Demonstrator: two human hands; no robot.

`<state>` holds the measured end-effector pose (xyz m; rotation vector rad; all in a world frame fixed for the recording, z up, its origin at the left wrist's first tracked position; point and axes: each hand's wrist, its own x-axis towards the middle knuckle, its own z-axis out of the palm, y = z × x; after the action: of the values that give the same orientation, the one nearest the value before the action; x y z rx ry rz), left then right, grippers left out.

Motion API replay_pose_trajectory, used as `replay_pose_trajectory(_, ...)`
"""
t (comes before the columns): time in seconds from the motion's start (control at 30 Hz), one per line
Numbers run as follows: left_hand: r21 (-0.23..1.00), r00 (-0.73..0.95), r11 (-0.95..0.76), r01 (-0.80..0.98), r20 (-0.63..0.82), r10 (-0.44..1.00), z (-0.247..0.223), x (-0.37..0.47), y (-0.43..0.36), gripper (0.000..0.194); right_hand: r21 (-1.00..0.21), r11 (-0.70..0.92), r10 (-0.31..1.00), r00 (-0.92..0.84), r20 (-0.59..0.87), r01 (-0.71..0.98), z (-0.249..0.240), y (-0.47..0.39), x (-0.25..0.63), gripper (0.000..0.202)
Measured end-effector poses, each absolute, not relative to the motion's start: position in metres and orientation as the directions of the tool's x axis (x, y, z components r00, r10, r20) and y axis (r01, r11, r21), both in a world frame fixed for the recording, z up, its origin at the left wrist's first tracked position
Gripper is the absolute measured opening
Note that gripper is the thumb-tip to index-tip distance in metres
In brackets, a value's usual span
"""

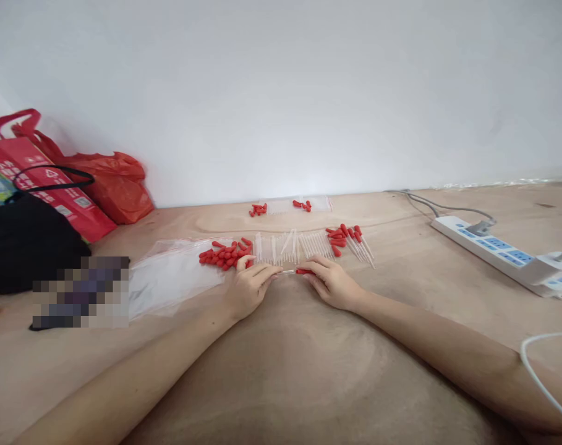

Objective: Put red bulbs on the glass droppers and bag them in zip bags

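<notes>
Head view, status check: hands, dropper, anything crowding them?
Left hand pinching clear tube; right hand on its red bulb. Loose red bulbs and tube row just beyond the fingers. Nothing between the hands.

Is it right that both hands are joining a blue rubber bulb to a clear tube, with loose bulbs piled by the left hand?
Not quite: in the head view the bulb is red, not blue. Both the left hand and right hand hold it with the clear tube, beside the loose bulbs.
</notes>
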<state>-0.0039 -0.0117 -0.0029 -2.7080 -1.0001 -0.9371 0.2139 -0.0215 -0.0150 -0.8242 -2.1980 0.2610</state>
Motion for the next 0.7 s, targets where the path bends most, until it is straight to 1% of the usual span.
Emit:
replay_pose_trajectory(0.1,0.100,0.595,-0.801,0.590,0.616,0.516,-0.0036,-0.0024,-0.0103,0.017,-0.418,0.779,0.623,-0.510,0.593,0.467,-0.0158,-0.0207,0.2138,0.023)
replay_pose_trajectory(0.37,0.067,0.627,-0.838,0.541,0.632,0.455,-0.0067,-0.0046,-0.0103,0.020,-0.435,0.803,0.595,-0.514,0.618,0.407,-0.0145,-0.0217,0.2126,0.021)
replay_pose_trajectory(0.53,0.096,0.630,-0.869,0.485,0.652,0.423,-0.0063,-0.0033,-0.0109,0.020,-0.442,0.819,0.573,-0.494,0.653,0.366,-0.0177,-0.0202,0.2111,0.018)
replay_pose_trajectory(0.7,0.108,0.651,-0.888,0.448,0.641,0.406,-0.0069,-0.0022,-0.0119,0.022,-0.429,0.845,0.535,-0.499,0.682,0.319,-0.0182,-0.0207,0.2119,0.018)
